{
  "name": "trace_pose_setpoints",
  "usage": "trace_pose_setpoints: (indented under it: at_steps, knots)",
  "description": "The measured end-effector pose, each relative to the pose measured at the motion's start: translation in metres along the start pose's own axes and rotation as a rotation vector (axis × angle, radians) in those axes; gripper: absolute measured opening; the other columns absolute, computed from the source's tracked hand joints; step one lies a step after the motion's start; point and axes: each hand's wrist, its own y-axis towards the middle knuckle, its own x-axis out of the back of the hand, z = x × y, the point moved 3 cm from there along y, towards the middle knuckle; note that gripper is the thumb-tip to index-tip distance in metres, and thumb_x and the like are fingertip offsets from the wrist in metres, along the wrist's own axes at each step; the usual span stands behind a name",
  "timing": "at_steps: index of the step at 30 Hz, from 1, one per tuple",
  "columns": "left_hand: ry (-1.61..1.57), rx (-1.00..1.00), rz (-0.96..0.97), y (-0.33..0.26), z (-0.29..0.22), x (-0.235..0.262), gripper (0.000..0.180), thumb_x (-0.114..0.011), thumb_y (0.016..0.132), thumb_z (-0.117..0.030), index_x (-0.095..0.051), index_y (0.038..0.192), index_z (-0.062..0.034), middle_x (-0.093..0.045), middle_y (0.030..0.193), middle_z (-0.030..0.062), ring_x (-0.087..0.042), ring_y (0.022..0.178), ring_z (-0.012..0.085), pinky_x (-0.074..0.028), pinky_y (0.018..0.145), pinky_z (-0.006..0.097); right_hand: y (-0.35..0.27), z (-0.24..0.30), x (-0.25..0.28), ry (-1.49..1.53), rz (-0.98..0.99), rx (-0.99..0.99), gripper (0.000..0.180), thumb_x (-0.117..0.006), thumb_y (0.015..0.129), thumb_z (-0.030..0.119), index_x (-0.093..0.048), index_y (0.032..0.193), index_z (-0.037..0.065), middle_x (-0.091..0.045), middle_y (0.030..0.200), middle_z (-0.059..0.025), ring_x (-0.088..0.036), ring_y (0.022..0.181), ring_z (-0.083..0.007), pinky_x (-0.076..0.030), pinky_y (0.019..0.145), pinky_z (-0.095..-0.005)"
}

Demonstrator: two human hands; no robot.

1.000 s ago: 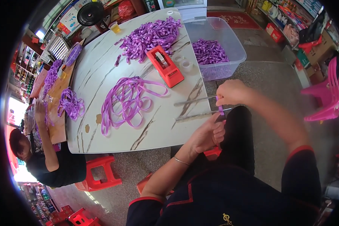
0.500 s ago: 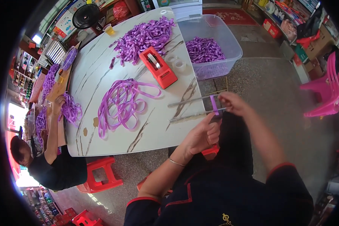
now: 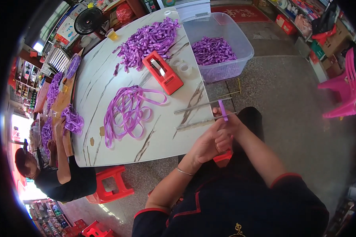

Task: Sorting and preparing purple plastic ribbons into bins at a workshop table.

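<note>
Two thin metal rods (image 3: 201,105) stick out past the right edge of the table. A short loop of purple ribbon (image 3: 223,110) spans them near their free ends. My left hand (image 3: 213,143) is closed just below the loop, its thumb against the ribbon's lower end. My right hand (image 3: 232,123) is bent in around the ribbon from the right, fingertips showing between the rods, and touches my left hand. What lies between my fingers is mostly hidden. A long loose purple ribbon (image 3: 124,103) lies tangled on the table, left of the rods.
A red tape dispenser (image 3: 171,83) and clear tape rolls (image 3: 184,69) sit on the marble-patterned table (image 3: 95,85). Behind them is a pile of purple ribbon pieces (image 3: 148,41). A clear plastic bin (image 3: 241,63) holds more pieces. At left, another person (image 3: 63,181) handles purple ribbon.
My right hand has moved left and down from the far rod's end to the ribbon loop, meeting my left hand. My left hand has hardly moved. The view has shifted slightly.
</note>
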Motion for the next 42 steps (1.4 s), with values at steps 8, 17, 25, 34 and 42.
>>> trace_pose_setpoints:
  at_steps: [8, 17, 25, 34, 42]
  knots:
    - [-0.013, 0.010, 0.046, -0.001, -0.001, 0.002, 0.050, -0.048, 0.086, -0.013, -0.025, 0.130, -0.0155, -0.033, 0.065, -0.0028, -0.032, 0.058, 0.0081, -0.030, 0.054, 0.021, -0.006, 0.004, 0.004, 0.031, -0.200, 0.009, 0.010, -0.058, 0.084, 0.019, -0.057, 0.088, 0.010, -0.055, 0.067, 0.0045, -0.047, 0.051, -0.0022, -0.033, 0.044, -0.0166]
    - [-0.019, 0.008, -0.053, -0.001, 0.001, -0.001, 0.044, -0.046, 0.084, -0.009, -0.037, 0.126, -0.0166, -0.031, 0.063, -0.0025, -0.033, 0.058, 0.0093, -0.028, 0.054, 0.022, -0.040, 0.051, -0.053, -0.430, -0.352, -0.014, 0.010, -0.057, 0.084, 0.020, -0.060, 0.085, 0.011, -0.046, 0.061, 0.0090, -0.037, 0.049, 0.0002, -0.031, 0.043, -0.0167]
    - [-0.039, 0.002, -0.022, -0.001, 0.000, 0.003, 0.044, -0.046, 0.084, -0.010, -0.038, 0.127, -0.0171, -0.032, 0.063, -0.0026, -0.033, 0.058, 0.0095, -0.028, 0.053, 0.022, -0.058, 0.076, -0.053, -0.496, -0.217, -0.078, 0.030, -0.056, 0.085, 0.029, -0.062, 0.101, 0.004, -0.035, 0.059, 0.0108, -0.032, 0.050, -0.0009, -0.023, 0.045, -0.0170]
    - [-0.024, 0.013, -0.024, -0.001, 0.001, 0.000, 0.044, -0.046, 0.085, -0.011, -0.037, 0.127, -0.0178, -0.031, 0.063, -0.0026, -0.033, 0.059, 0.0094, -0.028, 0.054, 0.022, -0.048, 0.065, -0.044, -0.692, -0.343, 0.017, 0.017, -0.059, 0.082, 0.023, -0.062, 0.088, 0.008, -0.053, 0.067, 0.0076, -0.039, 0.049, -0.0005, -0.032, 0.046, -0.0160]
    - [-0.012, 0.009, -0.006, -0.001, 0.001, 0.002, 0.045, -0.045, 0.085, -0.012, -0.034, 0.128, -0.0179, -0.030, 0.063, -0.0031, -0.032, 0.058, 0.0092, -0.027, 0.054, 0.022, -0.024, 0.037, -0.011, -0.424, -0.251, -0.046, 0.011, -0.058, 0.083, 0.022, -0.060, 0.082, 0.011, -0.054, 0.066, 0.0074, -0.038, 0.048, 0.0010, -0.032, 0.046, -0.0166]
